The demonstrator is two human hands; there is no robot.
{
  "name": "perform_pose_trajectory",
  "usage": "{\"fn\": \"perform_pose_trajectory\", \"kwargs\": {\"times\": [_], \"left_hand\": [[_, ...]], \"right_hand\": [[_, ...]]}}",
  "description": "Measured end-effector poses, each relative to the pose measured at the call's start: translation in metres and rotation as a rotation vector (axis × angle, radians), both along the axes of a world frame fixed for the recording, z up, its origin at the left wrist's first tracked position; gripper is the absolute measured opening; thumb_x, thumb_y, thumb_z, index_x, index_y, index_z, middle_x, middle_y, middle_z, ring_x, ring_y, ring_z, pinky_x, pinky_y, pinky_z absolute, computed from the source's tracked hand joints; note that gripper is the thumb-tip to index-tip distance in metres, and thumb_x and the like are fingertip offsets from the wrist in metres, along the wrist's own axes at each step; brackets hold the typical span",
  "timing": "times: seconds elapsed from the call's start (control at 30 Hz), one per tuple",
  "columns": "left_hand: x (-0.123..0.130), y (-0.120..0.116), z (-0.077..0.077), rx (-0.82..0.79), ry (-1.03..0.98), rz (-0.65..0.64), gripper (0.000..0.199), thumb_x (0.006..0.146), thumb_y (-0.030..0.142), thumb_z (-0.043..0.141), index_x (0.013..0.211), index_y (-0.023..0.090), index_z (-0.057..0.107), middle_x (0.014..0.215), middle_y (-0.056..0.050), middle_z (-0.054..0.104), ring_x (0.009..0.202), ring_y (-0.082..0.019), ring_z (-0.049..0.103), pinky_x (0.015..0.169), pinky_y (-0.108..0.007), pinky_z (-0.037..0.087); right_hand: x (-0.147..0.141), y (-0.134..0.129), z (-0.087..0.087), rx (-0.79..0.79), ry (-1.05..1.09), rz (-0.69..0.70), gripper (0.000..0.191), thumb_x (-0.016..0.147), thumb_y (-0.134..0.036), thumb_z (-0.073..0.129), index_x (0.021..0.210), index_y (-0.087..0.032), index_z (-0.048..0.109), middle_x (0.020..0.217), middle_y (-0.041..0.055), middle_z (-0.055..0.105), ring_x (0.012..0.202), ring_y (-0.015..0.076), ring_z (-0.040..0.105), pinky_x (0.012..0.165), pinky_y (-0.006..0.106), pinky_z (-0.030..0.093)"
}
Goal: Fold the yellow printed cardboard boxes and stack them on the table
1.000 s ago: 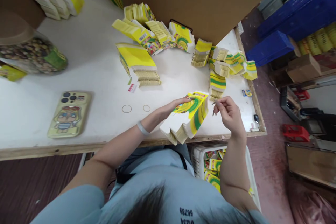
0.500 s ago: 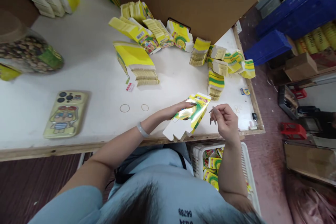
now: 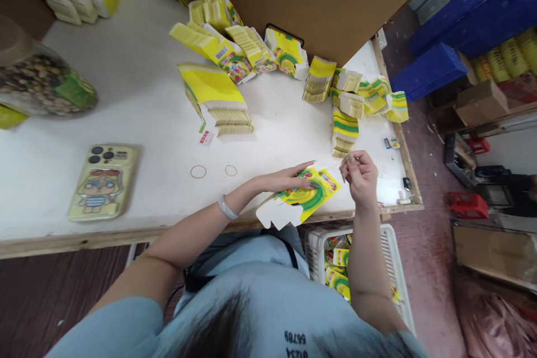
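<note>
My left hand (image 3: 289,180) grips a yellow and green paper carton (image 3: 312,201) at the table's front edge, fingers lying across its printed face. White flaps stick out of the carton's near end. Just right of the carton, my right hand (image 3: 359,176) is closed in a pinch, apart from it; what is between the fingertips, if anything, is too small to make out. Beyond the hands stand bundles of flat yellow cartons, one bundle (image 3: 344,131) behind my right hand and a larger stack (image 3: 218,95) further left.
A phone in a cartoon case (image 3: 103,183) and two rubber bands (image 3: 198,172) lie on the left of the white table. A jar (image 3: 46,81) stands at far left. A large cardboard box (image 3: 293,0) rises at the back. Below the edge, a white basket (image 3: 394,257) holds cartons.
The carton has turned and flattened, its printed face now towards me, and my left fingers have spread across it. My right hand has risen slightly and its fingers have drawn into a tighter pinch.
</note>
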State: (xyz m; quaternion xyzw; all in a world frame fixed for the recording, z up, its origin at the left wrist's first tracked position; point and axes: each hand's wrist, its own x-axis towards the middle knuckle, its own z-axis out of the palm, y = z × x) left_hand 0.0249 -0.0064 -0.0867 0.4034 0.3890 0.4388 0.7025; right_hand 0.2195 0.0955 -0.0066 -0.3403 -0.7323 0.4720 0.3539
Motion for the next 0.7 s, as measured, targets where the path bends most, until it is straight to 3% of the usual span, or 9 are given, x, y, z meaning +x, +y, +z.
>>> {"fn": "perform_pose_trajectory", "kwargs": {"times": [0.2,0.27,0.37,0.43,0.57,0.63,0.7], "left_hand": [[-0.004,-0.001,-0.005,0.041,-0.007,-0.051,0.091,0.08,0.043,0.083,0.16,0.025,0.045,0.149,-0.011,0.064,0.123,-0.027,0.069,0.096,-0.03,0.055],[-0.004,-0.001,-0.009,0.071,0.017,-0.045,0.091,0.079,0.045,0.084,0.159,0.025,0.046,0.152,-0.01,0.062,0.126,-0.027,0.067,0.096,-0.028,0.054],[-0.002,0.0,-0.016,0.071,0.117,-0.054,0.096,0.076,0.048,0.086,0.16,0.023,0.046,0.154,-0.011,0.061,0.129,-0.028,0.065,0.098,-0.028,0.053],[-0.001,0.001,-0.02,0.044,0.17,-0.058,0.1,0.074,0.05,0.086,0.161,0.021,0.044,0.154,-0.012,0.061,0.128,-0.029,0.066,0.098,-0.029,0.053],[0.0,0.002,-0.021,0.008,0.165,-0.066,0.102,0.075,0.049,0.086,0.162,0.021,0.041,0.15,-0.012,0.064,0.123,-0.028,0.068,0.095,-0.029,0.054],[0.001,0.002,-0.019,0.008,0.138,-0.108,0.098,0.074,0.048,0.085,0.159,0.023,0.044,0.14,-0.01,0.071,0.112,-0.027,0.072,0.087,-0.028,0.056],[0.002,0.001,-0.016,-0.022,0.132,-0.121,0.095,0.073,0.046,0.087,0.157,0.023,0.048,0.133,-0.009,0.074,0.106,-0.026,0.073,0.083,-0.028,0.056]], "right_hand": [[0.0,0.027,-0.016,0.073,0.079,-0.121,0.046,0.09,-0.067,0.07,0.086,-0.026,0.049,0.053,-0.0113,0.039,0.044,0.0085,0.032,0.046,0.023,0.026],[-0.001,0.029,-0.027,0.149,0.016,-0.183,0.043,0.095,-0.067,0.062,0.089,-0.027,0.046,0.057,-0.0097,0.045,0.046,0.0097,0.037,0.048,0.024,0.03],[-0.003,0.026,-0.042,0.302,-0.223,-0.193,0.031,0.105,-0.057,0.046,0.096,-0.027,0.044,0.078,0.0002,0.068,0.054,0.0131,0.049,0.056,0.027,0.039],[-0.005,0.024,-0.047,0.373,-0.457,-0.094,0.023,0.108,-0.047,0.04,0.097,-0.026,0.043,0.089,0.0065,0.073,0.059,0.0164,0.055,0.061,0.03,0.04],[-0.004,0.025,-0.041,0.37,-0.722,0.156,0.023,0.104,-0.045,0.048,0.09,-0.026,0.046,0.066,0.0013,0.065,0.059,0.0197,0.056,0.059,0.03,0.035],[-0.001,0.028,-0.035,0.243,-0.703,0.285,0.03,0.099,-0.053,0.057,0.091,-0.027,0.046,0.058,-0.0055,0.057,0.053,0.017,0.052,0.057,0.027,0.034],[0.001,0.033,-0.03,-0.018,-0.61,0.45,0.04,0.093,-0.062,0.064,0.096,-0.027,0.045,0.052,-0.0121,0.047,0.049,0.0136,0.044,0.055,0.024,0.033]]}}
